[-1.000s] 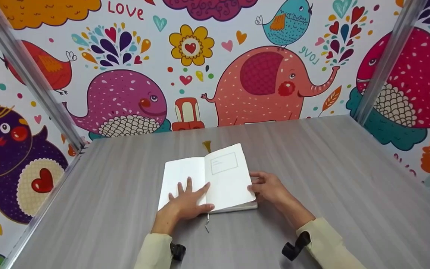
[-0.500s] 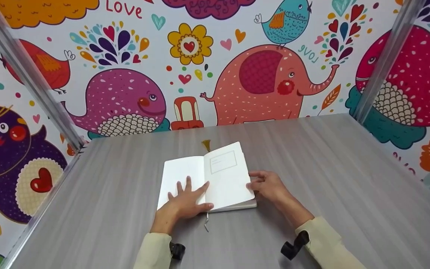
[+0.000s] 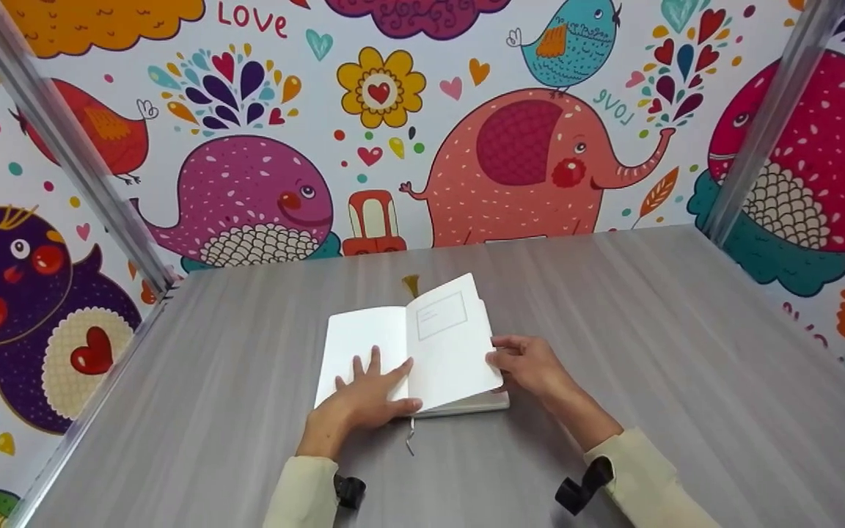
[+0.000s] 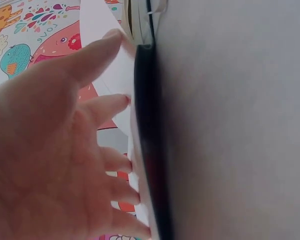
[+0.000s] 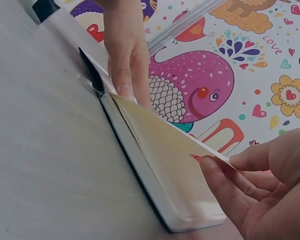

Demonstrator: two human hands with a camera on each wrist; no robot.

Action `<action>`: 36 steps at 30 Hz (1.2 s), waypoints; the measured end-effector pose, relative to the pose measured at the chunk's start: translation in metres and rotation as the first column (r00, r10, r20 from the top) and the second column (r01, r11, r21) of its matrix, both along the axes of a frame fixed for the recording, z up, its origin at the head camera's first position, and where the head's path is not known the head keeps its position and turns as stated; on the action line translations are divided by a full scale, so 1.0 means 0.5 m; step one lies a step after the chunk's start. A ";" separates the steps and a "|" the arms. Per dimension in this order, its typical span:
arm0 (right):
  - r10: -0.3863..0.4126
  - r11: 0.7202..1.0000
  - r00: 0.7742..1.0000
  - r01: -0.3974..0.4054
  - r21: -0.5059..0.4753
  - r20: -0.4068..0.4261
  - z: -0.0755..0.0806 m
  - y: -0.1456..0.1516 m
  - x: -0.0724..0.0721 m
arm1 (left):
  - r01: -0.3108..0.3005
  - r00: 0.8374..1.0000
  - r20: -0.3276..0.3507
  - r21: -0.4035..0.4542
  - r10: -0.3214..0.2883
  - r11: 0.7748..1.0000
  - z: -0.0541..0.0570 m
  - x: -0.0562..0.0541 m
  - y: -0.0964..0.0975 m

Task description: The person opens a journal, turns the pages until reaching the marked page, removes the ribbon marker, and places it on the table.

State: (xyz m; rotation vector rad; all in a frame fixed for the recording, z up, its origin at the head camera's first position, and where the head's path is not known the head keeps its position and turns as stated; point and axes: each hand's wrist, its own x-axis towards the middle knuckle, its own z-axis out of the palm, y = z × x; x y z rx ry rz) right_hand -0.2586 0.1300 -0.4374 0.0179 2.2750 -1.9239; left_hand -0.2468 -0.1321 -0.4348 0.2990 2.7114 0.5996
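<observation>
An open notebook with a dark cover lies on the table. My left hand rests with spread fingers on its left page, the thumb near the centre fold. At the right edge, my right hand pinches a page printed with a rectangular frame. In the right wrist view, that page slants up from the page block, held between thumb and fingers. A ribbon bookmark hangs out below the spine. The left wrist view shows the left palm beside the dark cover edge.
A small gold-brown tassel lies at the top of the notebook. The grey wood-grain table meets printed walls at the back and sides. Metal posts stand at the back corners. Black straps sit at both wrists.
The pinched page has risen slightly, widening the gap over the page block at its lower edge. The left hand has stayed in place on the left page. The head view has shifted slightly.
</observation>
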 end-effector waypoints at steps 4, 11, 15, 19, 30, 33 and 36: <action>-0.005 1.000 1.000 0.004 -0.023 -0.016 0.006 -0.008 0.000 | 0.004 1.000 -0.011 -0.007 -0.004 1.000 0.000 0.001 -0.009; -0.021 0.997 0.999 0.019 -0.070 -0.028 0.013 -0.021 0.000 | 0.033 0.999 -0.030 0.013 -0.032 0.999 -0.004 0.005 -0.036; -0.022 0.997 0.999 0.019 -0.072 -0.033 0.022 -0.027 0.003 | 0.023 1.000 -0.021 0.026 -0.023 0.999 -0.001 0.006 -0.052; -0.018 0.996 0.999 0.014 -0.089 -0.042 0.031 -0.033 0.006 | 0.010 1.000 -0.020 0.046 -0.009 0.999 0.006 0.011 -0.070; 0.064 0.997 0.982 -0.069 -0.022 -0.177 0.041 -0.041 0.011 | -0.017 0.999 -0.037 0.069 0.019 0.998 0.008 0.017 -0.115; 0.114 0.993 0.970 -0.114 0.013 -0.215 0.042 -0.047 0.015 | -0.020 0.999 -0.045 0.072 0.023 0.997 0.008 0.021 -0.124; 0.159 0.987 0.955 -0.156 0.032 -0.250 0.043 -0.053 0.019 | -0.017 0.998 -0.055 0.068 0.021 0.998 0.009 0.026 -0.133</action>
